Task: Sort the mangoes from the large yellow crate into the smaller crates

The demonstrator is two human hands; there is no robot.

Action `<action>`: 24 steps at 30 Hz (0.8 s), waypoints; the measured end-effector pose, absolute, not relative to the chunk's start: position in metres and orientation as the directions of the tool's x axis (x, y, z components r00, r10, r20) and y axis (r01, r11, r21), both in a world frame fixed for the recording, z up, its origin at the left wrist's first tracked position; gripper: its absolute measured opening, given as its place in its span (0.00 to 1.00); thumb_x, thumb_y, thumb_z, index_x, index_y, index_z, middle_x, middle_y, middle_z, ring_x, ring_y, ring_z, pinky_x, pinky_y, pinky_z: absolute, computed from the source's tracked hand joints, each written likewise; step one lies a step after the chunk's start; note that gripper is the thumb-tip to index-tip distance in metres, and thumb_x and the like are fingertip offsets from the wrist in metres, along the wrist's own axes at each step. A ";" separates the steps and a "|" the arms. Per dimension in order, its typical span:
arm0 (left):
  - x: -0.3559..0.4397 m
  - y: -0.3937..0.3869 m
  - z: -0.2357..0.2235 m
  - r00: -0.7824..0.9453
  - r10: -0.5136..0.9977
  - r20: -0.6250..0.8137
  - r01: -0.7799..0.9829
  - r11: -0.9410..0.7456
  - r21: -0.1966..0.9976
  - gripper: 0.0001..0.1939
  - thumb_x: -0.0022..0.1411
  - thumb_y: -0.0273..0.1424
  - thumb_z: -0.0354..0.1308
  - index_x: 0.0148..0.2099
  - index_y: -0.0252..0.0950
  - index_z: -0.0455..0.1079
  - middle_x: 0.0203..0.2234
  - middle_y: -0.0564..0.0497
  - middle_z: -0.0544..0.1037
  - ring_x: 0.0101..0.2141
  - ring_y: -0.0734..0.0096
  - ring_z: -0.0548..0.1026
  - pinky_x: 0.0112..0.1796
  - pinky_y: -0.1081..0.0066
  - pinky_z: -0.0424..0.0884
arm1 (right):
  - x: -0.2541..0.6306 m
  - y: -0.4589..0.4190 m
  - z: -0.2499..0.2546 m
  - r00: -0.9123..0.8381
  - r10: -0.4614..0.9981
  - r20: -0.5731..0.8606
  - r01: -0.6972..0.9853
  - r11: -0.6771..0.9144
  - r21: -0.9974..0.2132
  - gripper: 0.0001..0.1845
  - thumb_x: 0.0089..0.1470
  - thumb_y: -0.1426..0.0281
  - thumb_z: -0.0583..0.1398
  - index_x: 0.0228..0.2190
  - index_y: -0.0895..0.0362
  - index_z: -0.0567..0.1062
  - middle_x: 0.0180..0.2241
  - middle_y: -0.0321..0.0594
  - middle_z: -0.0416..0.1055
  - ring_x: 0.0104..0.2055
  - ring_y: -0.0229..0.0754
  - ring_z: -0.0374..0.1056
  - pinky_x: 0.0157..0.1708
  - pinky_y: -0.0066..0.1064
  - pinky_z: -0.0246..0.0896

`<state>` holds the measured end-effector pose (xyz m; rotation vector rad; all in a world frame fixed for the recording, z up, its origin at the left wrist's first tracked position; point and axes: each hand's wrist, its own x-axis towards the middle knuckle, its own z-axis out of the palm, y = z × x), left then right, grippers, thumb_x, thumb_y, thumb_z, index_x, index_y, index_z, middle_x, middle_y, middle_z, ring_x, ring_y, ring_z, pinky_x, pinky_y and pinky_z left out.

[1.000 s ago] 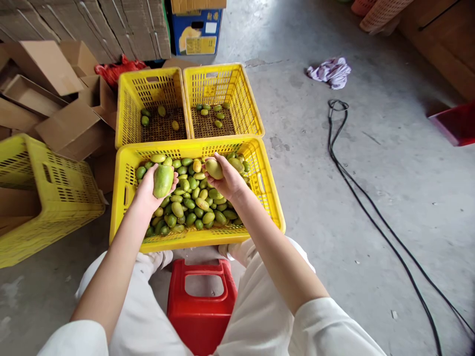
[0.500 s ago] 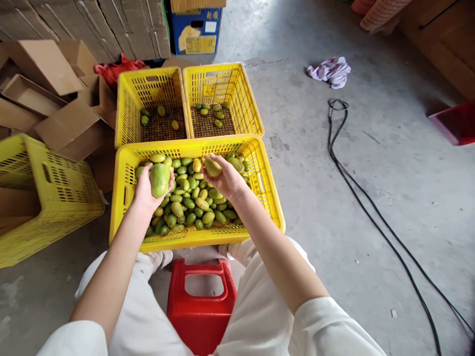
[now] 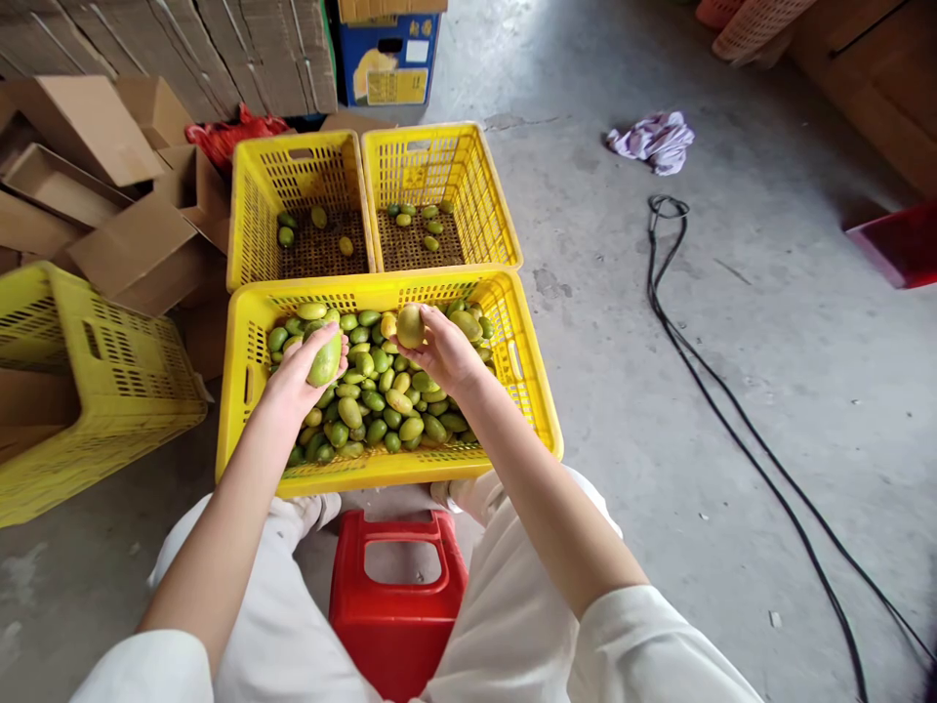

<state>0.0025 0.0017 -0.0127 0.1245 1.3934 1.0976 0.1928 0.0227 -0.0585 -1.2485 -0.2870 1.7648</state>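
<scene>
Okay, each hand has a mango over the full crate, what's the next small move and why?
Probably carry the yellower mango in the right hand forward to one of the two far crates. Each already holds a few loose fruits, which suggests sorting out of the full near crate. The left hand grips a greener mango, which likely goes to the other far crate.

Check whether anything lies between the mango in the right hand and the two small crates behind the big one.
Nothing visible does: the right hand holds its mango above the pile, with only the big crate's far rim below the way.
</scene>
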 end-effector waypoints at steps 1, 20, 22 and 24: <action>0.002 0.001 -0.014 -0.201 0.673 -0.711 -0.529 0.536 0.657 0.08 0.72 0.25 0.69 0.38 0.36 0.76 0.29 0.50 0.81 0.27 0.74 0.78 0.28 0.80 0.77 | 0.193 0.023 -0.058 -0.062 0.776 -0.628 -0.550 -0.551 -0.627 0.06 0.74 0.62 0.67 0.43 0.49 0.77 0.36 0.33 0.80 0.35 0.40 0.81 0.40 0.33 0.82; 0.000 0.006 -0.010 -0.095 0.631 -0.770 -0.767 0.447 0.461 0.17 0.80 0.43 0.58 0.42 0.38 0.75 0.26 0.50 0.76 0.22 0.72 0.72 0.22 0.78 0.71 | 0.192 0.020 -0.049 -0.062 0.778 -0.626 -0.462 -0.578 -0.673 0.15 0.66 0.62 0.75 0.37 0.51 0.74 0.32 0.32 0.79 0.40 0.41 0.83 0.41 0.28 0.79; -0.001 0.005 -0.008 -0.108 0.623 -0.775 -0.780 0.430 0.454 0.17 0.81 0.44 0.57 0.41 0.39 0.74 0.25 0.50 0.75 0.22 0.71 0.73 0.21 0.78 0.71 | 0.192 0.020 -0.049 -0.069 0.793 -0.605 -0.454 -0.565 -0.689 0.16 0.67 0.58 0.75 0.37 0.51 0.75 0.34 0.34 0.83 0.41 0.41 0.83 0.41 0.27 0.76; -0.001 0.005 -0.006 -0.129 0.612 -0.780 -0.786 0.417 0.457 0.18 0.82 0.44 0.56 0.41 0.39 0.74 0.25 0.50 0.75 0.22 0.71 0.75 0.22 0.78 0.71 | 0.192 0.021 -0.051 -0.081 0.805 -0.587 -0.464 -0.552 -0.693 0.18 0.66 0.55 0.75 0.38 0.51 0.76 0.36 0.35 0.86 0.42 0.42 0.82 0.37 0.27 0.73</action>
